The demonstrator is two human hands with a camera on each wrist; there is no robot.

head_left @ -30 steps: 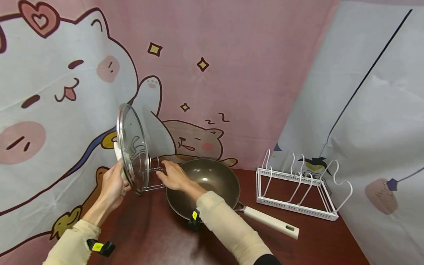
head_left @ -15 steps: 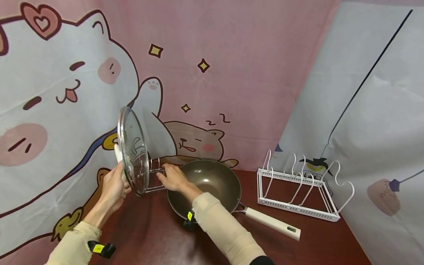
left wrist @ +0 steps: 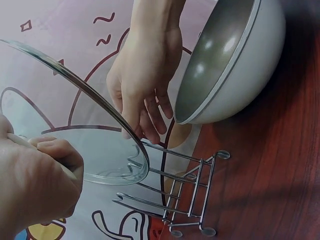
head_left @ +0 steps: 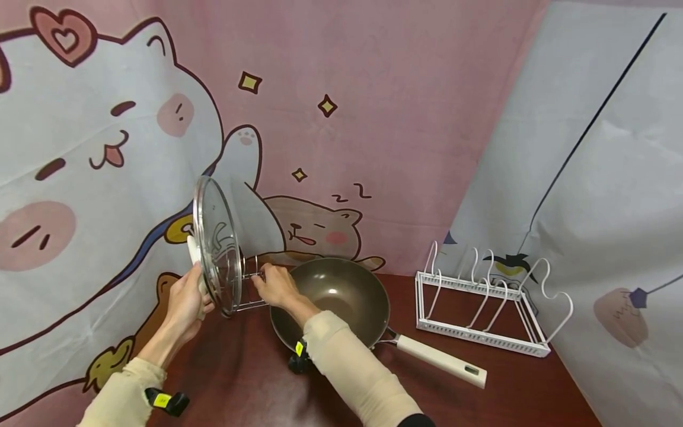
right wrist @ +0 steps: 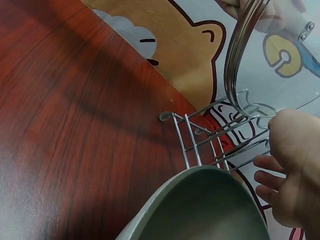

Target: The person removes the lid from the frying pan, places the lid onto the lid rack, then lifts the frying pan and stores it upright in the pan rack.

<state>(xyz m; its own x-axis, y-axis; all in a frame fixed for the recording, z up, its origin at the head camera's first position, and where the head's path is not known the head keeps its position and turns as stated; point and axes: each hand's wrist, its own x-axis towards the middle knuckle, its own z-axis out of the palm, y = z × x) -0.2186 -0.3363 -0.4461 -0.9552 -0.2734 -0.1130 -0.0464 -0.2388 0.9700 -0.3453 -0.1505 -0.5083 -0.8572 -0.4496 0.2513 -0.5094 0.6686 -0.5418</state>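
Note:
My left hand (head_left: 187,299) grips the pale handle (head_left: 196,258) of a clear glass lid (head_left: 216,237) with a metal rim, holding it on edge. The lid's lower edge is at a small metal wire rack (left wrist: 192,195), among its upright wires; whether it bears on the rack is unclear. On the rack's other side my right hand (head_left: 278,287) has thumb and forefinger at an upright wire, seeming to pinch it, with the other fingers loosely bent (right wrist: 270,177). Under my right forearm stands a deep brown wok (head_left: 347,296) with a long cream handle (head_left: 437,359).
A white rack (head_left: 480,338) with several curved dividers stands at the right of the dark red wooden table (head_left: 256,367). A pink and white cartoon curtain (head_left: 400,130) hangs close behind the table and down its sides. The wok stands right beside the wire rack.
My right hand has drawn its spread fingers together and closed in on the wire rack. The lid in my left hand has come slightly down and right.

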